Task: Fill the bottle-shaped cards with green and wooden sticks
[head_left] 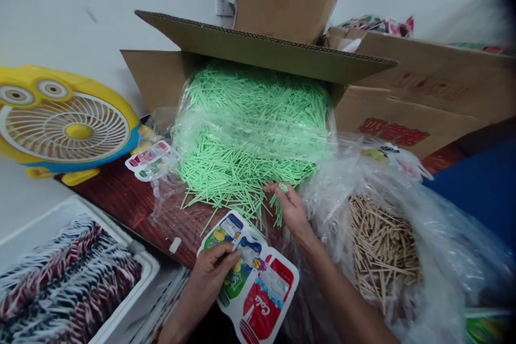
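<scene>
My left hand [213, 269] pinches a flat printed packet [268, 293] with drink pictures on it, a red cola can and a green bottle design among them. It is held tilted at the near edge of the table. My right hand [293, 209] is closed around a few thin green straws [277, 208], at the front of a big heap of green straws [237, 172]. That heap spills out of a clear plastic bag [258, 131] inside an open cardboard box [258, 51] lying toward me. Its fingertips are partly hidden among the straws.
Brown sticks [385, 247] lie in another clear bag on the right. A similar printed packet [151, 160] rests left of the heap, near a yellow fan [72, 123]. A white foam box [137, 274] full of packets stands lower left. More cardboard boxes [407, 113] stand behind.
</scene>
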`<action>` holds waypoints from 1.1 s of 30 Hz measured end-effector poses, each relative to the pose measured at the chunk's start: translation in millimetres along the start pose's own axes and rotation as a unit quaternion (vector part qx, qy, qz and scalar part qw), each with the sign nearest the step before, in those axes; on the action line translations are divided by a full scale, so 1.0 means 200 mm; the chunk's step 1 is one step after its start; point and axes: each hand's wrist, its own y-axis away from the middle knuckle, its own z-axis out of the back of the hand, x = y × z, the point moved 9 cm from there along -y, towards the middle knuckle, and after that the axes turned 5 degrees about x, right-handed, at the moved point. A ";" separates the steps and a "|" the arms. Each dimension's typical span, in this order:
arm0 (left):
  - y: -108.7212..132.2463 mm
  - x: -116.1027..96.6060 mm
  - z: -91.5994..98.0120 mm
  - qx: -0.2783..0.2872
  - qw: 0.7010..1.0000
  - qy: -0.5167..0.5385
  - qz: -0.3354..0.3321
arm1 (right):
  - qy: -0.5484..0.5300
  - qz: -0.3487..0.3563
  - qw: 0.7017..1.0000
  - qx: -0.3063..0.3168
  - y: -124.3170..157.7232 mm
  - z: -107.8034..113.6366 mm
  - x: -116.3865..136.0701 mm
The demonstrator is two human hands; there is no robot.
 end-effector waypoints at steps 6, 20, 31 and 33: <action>-0.01 -0.01 -0.01 0.013 1.000 0.013 0.000 | -0.180 -0.058 0.981 -0.037 0.04 0.01 0.00; -0.01 -0.10 -0.03 0.008 0.999 0.014 -0.045 | -0.224 -0.139 0.964 -0.030 0.39 -0.25 0.08; -0.06 -0.06 -0.06 0.048 0.992 0.112 -0.011 | -0.113 -0.161 0.955 0.223 0.38 -0.30 0.17; -0.07 -0.06 -0.06 0.046 0.989 0.140 -0.004 | -0.013 -0.143 0.955 0.261 0.37 -0.27 0.23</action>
